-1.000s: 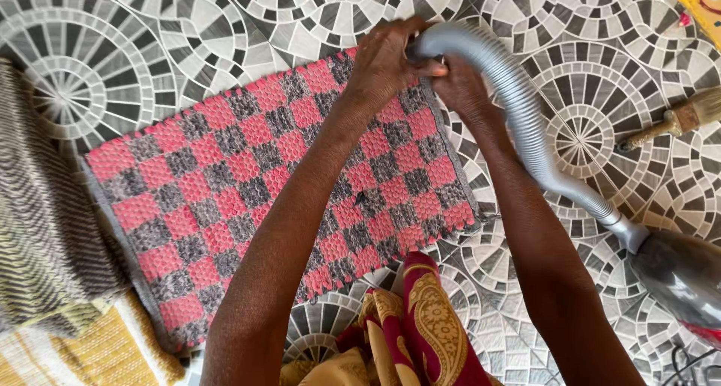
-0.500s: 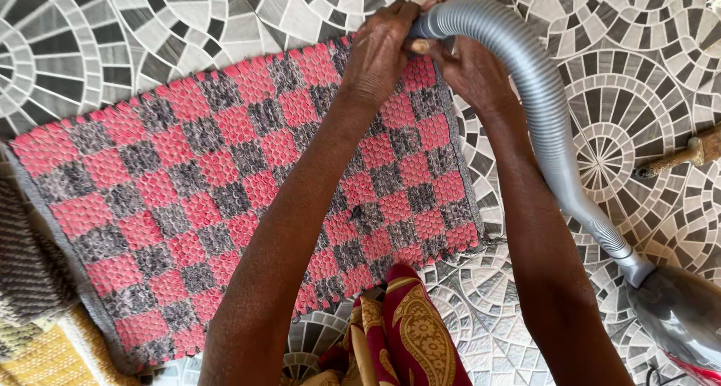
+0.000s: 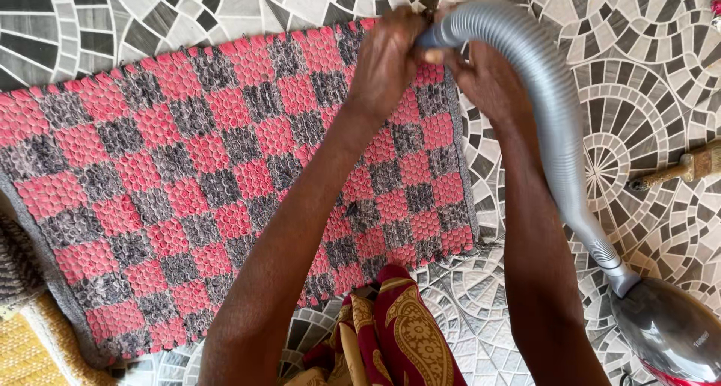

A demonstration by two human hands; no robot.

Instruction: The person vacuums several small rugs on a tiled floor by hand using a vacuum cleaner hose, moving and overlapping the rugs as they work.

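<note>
Head view, looking down. Both hands meet at the far edge of a checked mat (image 3: 225, 176) woven in red and grey squares, which lies flat on a patterned tile floor (image 3: 646, 70) of grey and white fan shapes. The left hand (image 3: 387, 59) is curled shut around the free end of a grey ribbed hose (image 3: 552, 108); the right hand (image 3: 484, 78) closes on the same hose end from the other side, its fingers pressed against the tube just beside the left hand. The 2 hands touch or nearly touch; the exact finger placement under the hose is hidden. The hose end sits over the mat's far right corner; whether it touches the mat cannot be told. From there the hose arches right and runs down to the grey vacuum body (image 3: 668, 330) at the lower right, on the floor, well apart from the mat. A wooden-handled brush (image 3: 680, 170) lies on the tiles at the right edge. A yellow woven mat (image 3: 22, 352) shows at the lower left corner, beside the checked mat. Maroon and gold patterned cloth (image 3: 398, 333) appears between the forearms at bottom centre.
</note>
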